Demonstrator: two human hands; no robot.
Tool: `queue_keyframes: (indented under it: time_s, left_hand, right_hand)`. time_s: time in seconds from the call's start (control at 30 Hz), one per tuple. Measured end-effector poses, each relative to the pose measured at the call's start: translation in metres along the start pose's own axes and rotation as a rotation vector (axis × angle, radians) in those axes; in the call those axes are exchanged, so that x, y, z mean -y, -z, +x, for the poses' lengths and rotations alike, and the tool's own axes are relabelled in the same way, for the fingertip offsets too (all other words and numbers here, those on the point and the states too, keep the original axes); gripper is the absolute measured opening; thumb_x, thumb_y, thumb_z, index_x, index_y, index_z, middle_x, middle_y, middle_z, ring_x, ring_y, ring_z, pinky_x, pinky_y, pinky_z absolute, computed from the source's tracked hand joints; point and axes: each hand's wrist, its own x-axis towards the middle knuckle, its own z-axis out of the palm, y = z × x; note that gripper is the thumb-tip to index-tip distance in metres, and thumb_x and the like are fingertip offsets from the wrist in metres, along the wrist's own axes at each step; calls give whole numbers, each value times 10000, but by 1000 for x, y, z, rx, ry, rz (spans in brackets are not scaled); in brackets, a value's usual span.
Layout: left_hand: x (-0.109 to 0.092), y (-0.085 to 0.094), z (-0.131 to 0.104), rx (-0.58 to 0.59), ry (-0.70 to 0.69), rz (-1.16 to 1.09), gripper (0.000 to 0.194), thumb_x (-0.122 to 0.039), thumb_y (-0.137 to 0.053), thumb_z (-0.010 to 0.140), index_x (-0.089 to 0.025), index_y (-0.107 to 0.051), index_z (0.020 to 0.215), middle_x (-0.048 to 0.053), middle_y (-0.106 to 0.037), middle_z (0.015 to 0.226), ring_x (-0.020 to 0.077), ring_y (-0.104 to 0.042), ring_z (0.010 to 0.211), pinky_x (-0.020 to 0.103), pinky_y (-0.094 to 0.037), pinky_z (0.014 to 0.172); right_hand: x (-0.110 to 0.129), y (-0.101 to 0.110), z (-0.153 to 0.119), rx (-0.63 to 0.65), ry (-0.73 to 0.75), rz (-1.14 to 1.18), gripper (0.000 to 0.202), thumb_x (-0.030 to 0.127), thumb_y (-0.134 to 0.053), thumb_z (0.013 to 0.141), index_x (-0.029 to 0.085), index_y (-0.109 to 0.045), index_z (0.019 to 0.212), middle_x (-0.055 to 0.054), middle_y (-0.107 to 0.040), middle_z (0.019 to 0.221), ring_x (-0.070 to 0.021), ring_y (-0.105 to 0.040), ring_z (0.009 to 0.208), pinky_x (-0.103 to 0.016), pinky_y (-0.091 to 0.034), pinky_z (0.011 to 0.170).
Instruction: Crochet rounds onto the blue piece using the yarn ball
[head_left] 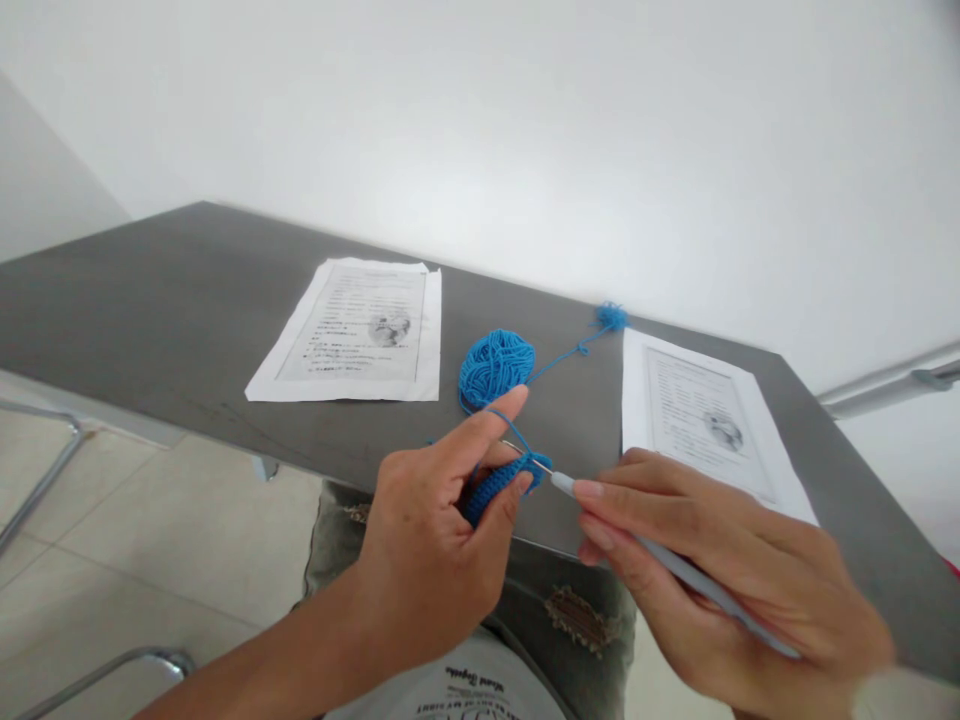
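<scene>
Best keep the yarn (pixel 517 434) lightly taut over the index finger (pixel 513 402) of the left hand (pixel 442 535), turning the crochet hook (pixel 688 572) tip-down so it slips through cleanly. That hand pinches the blue crochet piece (pixel 491 492); the right hand (pixel 739 555) holds the hook pencil-fashion. The piece lies at the left hand's two o'clock, the right's ten o'clock.

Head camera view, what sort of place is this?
Probably a plain indoor room, its exact use unclear: there's a flat dark grey table by a smooth white wall, and a pale tiled floor.
</scene>
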Motion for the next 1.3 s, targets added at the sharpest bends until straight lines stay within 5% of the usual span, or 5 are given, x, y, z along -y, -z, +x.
queue_keyframes:
  time_s: [0.37,0.63,0.8,1.03,1.3]
  left_hand:
    - [-3,0,14,47,551,-794,597,-218,-967,775,-100,-755,1320,71,-897,919,154,-823,790,181,-643,712]
    - [-1,6,23,152,689,-1112,569,-157,-1034,693,-102,-783,1201,108,-881,832,139,-791,655,194,-646,640]
    - [-3,12,24,212,674,-1119,485,-134,-991,752,-100,-793,1194,124,-876,832,161,-811,708,208,-655,667]
    - [-1,20,25,229,626,-894,622,-214,-1017,720,-102,-769,1280,104,-882,855,160,-803,695,190,-628,649]
    - [-1,25,26,233,414,-410,408,-219,-836,886,-141,-809,1285,44,-867,790,210,-819,692,274,-639,690]
  right_hand:
    - [3,-52,-20,-378,-433,699,213,121,-703,1014,241,-816,1149,-2,-734,865,-112,-699,481,-223,-562,393]
    - [15,-54,-25,-385,23,-94,407,-13,-714,955,155,-750,1323,-91,-778,963,-177,-713,757,-297,-613,550]
    - [13,-36,-25,-165,72,-60,556,-77,-718,919,166,-692,1418,-80,-792,1001,-197,-745,852,-319,-660,637]
    - [0,0,-22,106,209,-115,386,-60,-642,968,24,-709,1339,-155,-774,1094,-235,-716,1003,-375,-652,756]
    - [3,23,-3,276,460,-306,324,53,-552,1010,146,-799,1198,-88,-857,938,-257,-767,796,-364,-576,464]
